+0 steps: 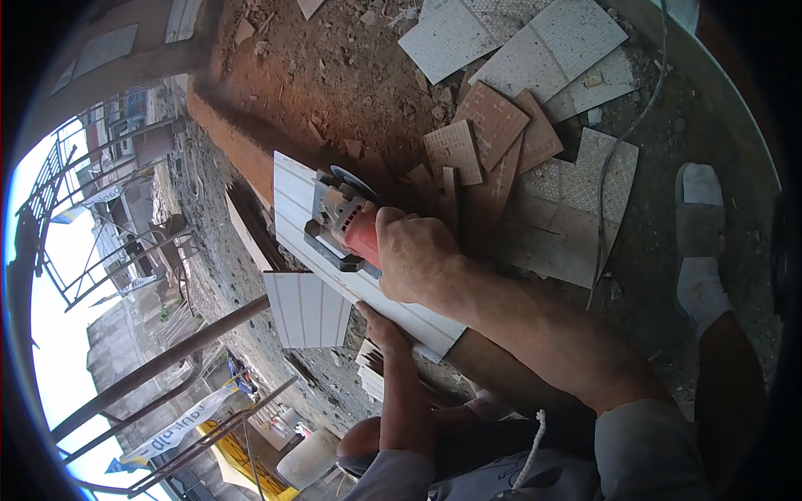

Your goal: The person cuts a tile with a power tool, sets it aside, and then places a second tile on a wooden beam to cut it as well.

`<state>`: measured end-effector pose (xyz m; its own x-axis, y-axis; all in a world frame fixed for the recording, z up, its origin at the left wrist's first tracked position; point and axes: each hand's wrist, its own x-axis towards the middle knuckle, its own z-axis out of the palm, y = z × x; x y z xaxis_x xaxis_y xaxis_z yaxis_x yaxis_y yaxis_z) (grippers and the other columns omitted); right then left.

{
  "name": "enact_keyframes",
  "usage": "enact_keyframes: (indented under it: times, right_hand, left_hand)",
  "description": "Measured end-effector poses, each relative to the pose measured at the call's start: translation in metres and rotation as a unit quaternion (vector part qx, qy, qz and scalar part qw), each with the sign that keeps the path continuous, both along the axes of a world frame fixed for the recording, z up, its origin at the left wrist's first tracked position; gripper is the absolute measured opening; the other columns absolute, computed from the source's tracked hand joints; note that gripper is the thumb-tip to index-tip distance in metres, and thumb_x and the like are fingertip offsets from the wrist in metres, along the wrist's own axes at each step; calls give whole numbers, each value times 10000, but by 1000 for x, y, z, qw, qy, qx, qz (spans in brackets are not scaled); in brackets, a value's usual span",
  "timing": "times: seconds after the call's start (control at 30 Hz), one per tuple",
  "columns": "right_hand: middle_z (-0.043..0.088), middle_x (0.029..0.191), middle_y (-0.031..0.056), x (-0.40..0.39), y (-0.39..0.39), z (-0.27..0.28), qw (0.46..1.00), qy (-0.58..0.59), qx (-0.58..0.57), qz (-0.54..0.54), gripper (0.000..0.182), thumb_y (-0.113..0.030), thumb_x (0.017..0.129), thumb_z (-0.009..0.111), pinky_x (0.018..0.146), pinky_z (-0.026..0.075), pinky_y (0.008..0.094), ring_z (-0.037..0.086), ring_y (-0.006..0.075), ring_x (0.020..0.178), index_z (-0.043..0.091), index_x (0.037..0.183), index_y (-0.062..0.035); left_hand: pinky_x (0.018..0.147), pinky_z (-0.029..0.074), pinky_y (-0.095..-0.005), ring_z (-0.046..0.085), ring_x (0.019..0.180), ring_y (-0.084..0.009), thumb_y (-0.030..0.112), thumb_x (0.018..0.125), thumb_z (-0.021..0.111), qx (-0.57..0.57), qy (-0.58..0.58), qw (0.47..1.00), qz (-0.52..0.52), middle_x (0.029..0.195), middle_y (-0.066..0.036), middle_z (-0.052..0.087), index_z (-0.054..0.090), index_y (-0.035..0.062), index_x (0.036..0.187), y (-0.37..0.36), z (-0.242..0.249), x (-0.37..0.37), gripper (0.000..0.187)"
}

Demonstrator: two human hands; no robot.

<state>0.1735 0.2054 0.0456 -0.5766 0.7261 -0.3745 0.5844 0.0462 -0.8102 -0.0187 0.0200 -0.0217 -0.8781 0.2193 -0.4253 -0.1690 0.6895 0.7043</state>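
Observation:
My right hand (418, 255) is wrapped round the red body of a handheld tile cutter (361, 234). The cutter's base rests on a long white striped tile (294, 194), and its round blade (354, 181) shows near the tile's far edge. My left hand (384, 327) grips the near edge of that same tile, its fingers partly hidden beneath it. A smaller striped tile piece (309, 311) lies just left of my left hand.
Broken white textured tiles (547, 50) and brown tile pieces (493, 125) lie on the dirt ahead. A grey cable (603, 179) runs along the right, near a sandalled foot (700, 217). Metal railings (159, 363) and a banner (180, 426) stand at the left.

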Motion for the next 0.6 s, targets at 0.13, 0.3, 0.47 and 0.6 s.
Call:
enact_keyframes:
  times: [0.13,0.3,0.47,0.6]
  right_hand:
    - [657,907,233,18,-10,2,1000,4,4,-5,615,-191,689,733,723,586,332,706,290,837,450,1127,137]
    - [651,889,228,19,-12,0,1000,-6,20,16,621,-209,691,737,690,587,331,702,273,818,453,1121,137]
    - [645,875,213,33,-24,3,1000,-2,21,5,622,-226,707,730,665,588,323,699,263,806,450,1127,137]
    - [640,871,206,40,-29,5,1000,-11,12,-1,624,-233,716,723,647,589,321,698,259,801,447,1136,136]
  left_hand:
    - [956,475,-371,596,1115,-291,685,949,385,-36,0,999,5,1274,-199,588,497,-105,1331,-1,2,-2,884]
    - [943,485,-382,603,1107,-296,702,938,386,-46,20,999,-11,1261,-198,599,511,-100,1321,-2,1,-4,898]
    - [955,485,-394,598,1125,-302,695,944,376,-73,19,997,-11,1280,-196,589,499,-88,1334,8,11,12,884]
    - [1004,463,-416,576,1174,-319,686,953,356,37,-45,997,-43,1325,-195,556,458,-64,1373,1,6,8,866]
